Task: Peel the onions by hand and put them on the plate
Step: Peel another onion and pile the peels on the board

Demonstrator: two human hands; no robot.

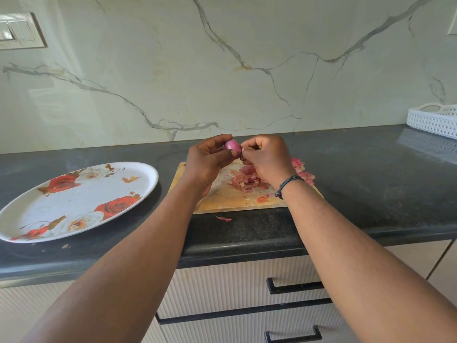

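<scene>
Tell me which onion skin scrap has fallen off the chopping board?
The lone onion skin scrap on the dark countertop, just in front of the wooden chopping board's near edge. The other peels lie heaped on the board or at its far right corner.

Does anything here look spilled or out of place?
Slightly: one pink onion peel scrap lies on the dark stone counter, off the wooden cutting board where the peel pile sits. More pink peels spill past the board's right edge.

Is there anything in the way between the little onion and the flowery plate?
Nothing visible. The left hand holds the onion above the cutting board; the plate lies to its left, with only bare countertop between them.
</scene>
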